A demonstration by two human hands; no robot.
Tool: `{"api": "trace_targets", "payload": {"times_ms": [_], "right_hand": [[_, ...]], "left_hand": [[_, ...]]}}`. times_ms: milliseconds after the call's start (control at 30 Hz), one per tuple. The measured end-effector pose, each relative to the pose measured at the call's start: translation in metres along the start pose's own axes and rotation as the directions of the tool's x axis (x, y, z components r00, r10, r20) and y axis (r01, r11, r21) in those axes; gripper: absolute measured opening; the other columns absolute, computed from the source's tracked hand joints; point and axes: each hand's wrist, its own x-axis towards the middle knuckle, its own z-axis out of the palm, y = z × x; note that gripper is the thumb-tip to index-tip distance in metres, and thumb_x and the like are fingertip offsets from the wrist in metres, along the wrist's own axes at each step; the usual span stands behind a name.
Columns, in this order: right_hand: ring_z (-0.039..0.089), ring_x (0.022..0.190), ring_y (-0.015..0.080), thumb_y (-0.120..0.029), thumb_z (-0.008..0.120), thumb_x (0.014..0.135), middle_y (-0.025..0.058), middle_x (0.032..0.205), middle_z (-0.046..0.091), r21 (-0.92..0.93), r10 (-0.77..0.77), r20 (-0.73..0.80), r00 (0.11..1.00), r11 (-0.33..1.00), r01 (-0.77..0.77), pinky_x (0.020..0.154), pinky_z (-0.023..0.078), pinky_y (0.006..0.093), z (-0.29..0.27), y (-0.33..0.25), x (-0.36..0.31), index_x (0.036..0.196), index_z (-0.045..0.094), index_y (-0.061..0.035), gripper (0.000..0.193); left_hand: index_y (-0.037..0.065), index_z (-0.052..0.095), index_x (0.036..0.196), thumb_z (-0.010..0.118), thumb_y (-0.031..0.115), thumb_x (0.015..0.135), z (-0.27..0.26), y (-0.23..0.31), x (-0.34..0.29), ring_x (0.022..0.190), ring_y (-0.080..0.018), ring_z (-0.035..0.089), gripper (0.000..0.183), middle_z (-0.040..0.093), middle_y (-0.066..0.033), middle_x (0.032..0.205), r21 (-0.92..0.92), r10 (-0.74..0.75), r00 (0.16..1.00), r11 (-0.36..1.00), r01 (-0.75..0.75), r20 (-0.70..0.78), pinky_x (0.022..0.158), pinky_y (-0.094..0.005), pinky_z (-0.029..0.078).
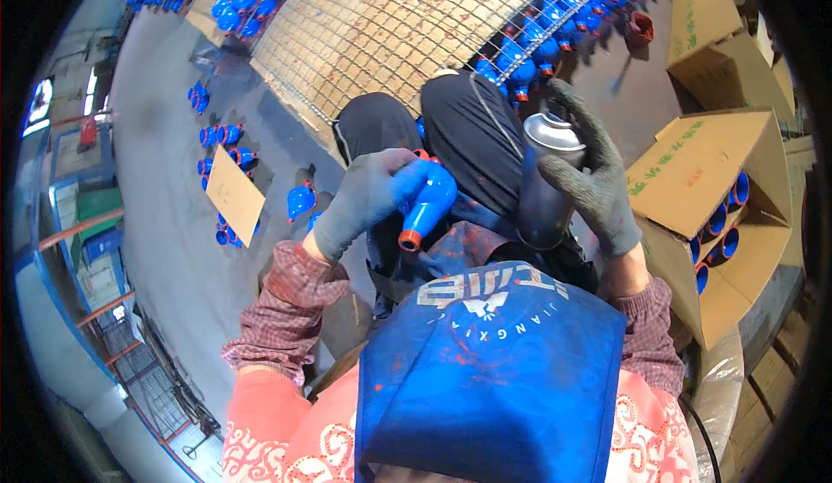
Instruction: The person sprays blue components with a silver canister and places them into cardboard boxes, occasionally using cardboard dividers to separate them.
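Note:
My left hand (pixel 364 199), in a grey glove stained blue, is closed around a glossy blue bulb-shaped fitting (pixel 433 199) with orange-red ends. The fitting tilts, its narrow end toward my lap. In my right hand (pixel 600 175), also gloved, is a dark spray can (pixel 542 201) with a silver top. The thumb and fingers curve round its upper part, and one finger reaches over the top; the nozzle is hard to make out. The can stands nearly upright beside my right knee. A blue apron (pixel 494 370) covers my lap.
Ahead of my knees lies a wire mesh (pixel 381 32) over cardboard, with rows of blue fittings (pixel 517 67) along its right edge. At right, an open carton (pixel 693 167) holds several blue pieces. Others lie on the left floor near a cardboard sheet (pixel 234 195).

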Motion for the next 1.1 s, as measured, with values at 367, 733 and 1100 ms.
{"api": "trace_targets", "payload": {"times_ms": [367, 733, 1100], "right_hand": [[0.063, 0.097, 0.0374, -0.021, 0.079, 0.064, 0.0190, 0.108, 0.062, -0.311, -0.265, 0.600, 0.755, 0.792, 0.526, 0.083, 0.052, 0.0421, 0.068, -0.079, 0.036, 0.128, 0.062, -0.0101, 0.067], [0.062, 0.087, 0.0393, -0.030, 0.079, 0.068, 0.0210, 0.098, 0.061, -0.246, -0.247, 0.834, 0.493, 0.634, 0.733, 0.072, 0.052, 0.0453, 0.169, -0.094, 0.039, 0.131, 0.058, -0.0145, 0.068], [0.062, 0.084, 0.0362, -0.036, 0.077, 0.072, 0.0168, 0.095, 0.057, -0.329, -0.179, 0.822, 0.540, 0.625, 0.708, 0.066, 0.051, 0.0457, 0.210, -0.093, 0.042, 0.133, 0.053, -0.0226, 0.067]], "left_hand": [[0.003, 0.069, 0.089, 0.062, 0.036, 0.096, -0.031, 0.003, -0.050, 0.066, -0.0045, 0.056, 0.034, 0.063, 0.0012, 0.076, -0.677, -0.232, 0.889, 0.727, -0.110, -0.395, 0.059, -0.0215, 0.046], [-0.002, 0.070, 0.096, 0.061, 0.035, 0.096, -0.062, -0.038, -0.121, 0.071, -0.0081, 0.059, 0.038, 0.067, -0.0026, 0.081, -0.544, -0.322, 0.647, 0.821, -0.172, -0.691, 0.064, -0.0247, 0.048], [-0.003, 0.068, 0.102, 0.061, 0.026, 0.097, -0.056, -0.082, -0.157, 0.080, -0.0120, 0.065, 0.030, 0.070, -0.0082, 0.093, -0.523, -0.404, 0.508, 0.845, -0.111, -0.761, 0.070, -0.0279, 0.054]]}}
